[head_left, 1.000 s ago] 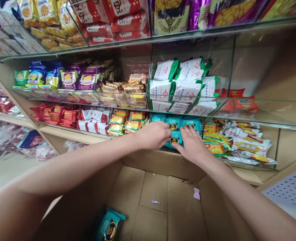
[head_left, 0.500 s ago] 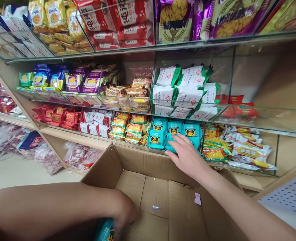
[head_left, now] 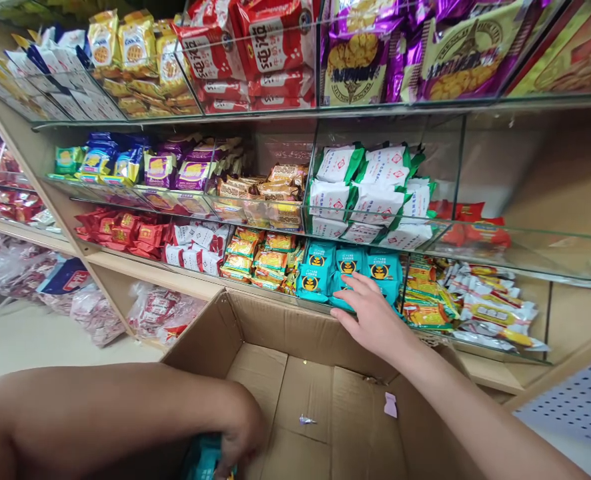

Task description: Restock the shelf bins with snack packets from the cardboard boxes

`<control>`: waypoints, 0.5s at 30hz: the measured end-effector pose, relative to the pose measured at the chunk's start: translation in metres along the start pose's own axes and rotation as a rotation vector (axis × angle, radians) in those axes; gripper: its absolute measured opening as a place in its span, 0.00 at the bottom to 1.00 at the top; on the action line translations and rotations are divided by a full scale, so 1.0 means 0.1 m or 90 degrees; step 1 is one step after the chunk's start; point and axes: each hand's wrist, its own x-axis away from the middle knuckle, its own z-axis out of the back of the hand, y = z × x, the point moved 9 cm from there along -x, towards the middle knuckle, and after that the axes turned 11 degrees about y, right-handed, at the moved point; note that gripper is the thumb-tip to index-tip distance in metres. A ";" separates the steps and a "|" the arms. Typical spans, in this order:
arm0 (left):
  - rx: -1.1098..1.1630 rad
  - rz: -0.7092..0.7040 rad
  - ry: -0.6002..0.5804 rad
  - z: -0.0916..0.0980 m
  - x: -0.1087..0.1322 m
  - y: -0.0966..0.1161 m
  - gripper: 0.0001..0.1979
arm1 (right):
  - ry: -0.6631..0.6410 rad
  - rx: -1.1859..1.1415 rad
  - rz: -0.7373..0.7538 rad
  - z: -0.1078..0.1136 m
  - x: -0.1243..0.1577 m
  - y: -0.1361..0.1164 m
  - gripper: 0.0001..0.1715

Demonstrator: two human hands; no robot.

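Note:
My right hand (head_left: 373, 310) is at the lower shelf, fingers spread over the front of the stacked teal snack packets (head_left: 315, 281). Its fingertips appear to touch a front packet, with nothing gripped. Down inside the cardboard box (head_left: 285, 320), at its near left side, my left hand (head_left: 240, 433) points downward with bent fingers. A teal snack packet (head_left: 203, 460) shows beside those fingers, which seem closed on it; their tips are partly hidden and blurred. The teal stack stands in its own compartment behind a low clear front panel.
Yellow-orange packets (head_left: 263, 257) and white-and-yellow packets (head_left: 495, 307) flank the teal ones. White-and-green packets (head_left: 378, 167) fill the shelf above. A pink paper scrap (head_left: 390, 405) and a small shiny wrapper scrap (head_left: 306, 419) lie on the box floor. Bagged goods (head_left: 163, 313) sit below left.
The view has tilted up slightly, so the shelves sit lower in the picture. My left hand has shifted a little left and down in the box; my right hand stays at the teal stack.

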 end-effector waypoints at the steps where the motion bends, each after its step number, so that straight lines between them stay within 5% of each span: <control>1: -0.030 -0.023 -0.138 -0.07 0.10 0.08 0.17 | 0.005 -0.003 0.000 0.01 0.00 0.00 0.16; 3: -0.029 -0.038 -0.158 0.18 0.21 0.26 0.17 | 0.026 -0.028 0.003 0.06 -0.01 -0.03 0.15; 6: 0.101 -0.055 0.115 1.03 0.29 0.56 0.16 | 0.083 -0.138 -0.026 0.22 -0.05 -0.06 0.15; 10: 0.470 -0.143 0.521 2.17 0.62 0.73 0.17 | 0.079 -0.427 -0.244 0.26 -0.06 0.12 0.20; 12: 0.556 -0.140 0.677 2.52 0.74 0.64 0.19 | 0.063 -0.547 -0.341 0.18 -0.04 0.21 0.22; 15: 0.629 -0.108 0.730 2.75 0.65 0.54 0.22 | 0.056 -0.642 -0.421 0.07 -0.02 0.32 0.22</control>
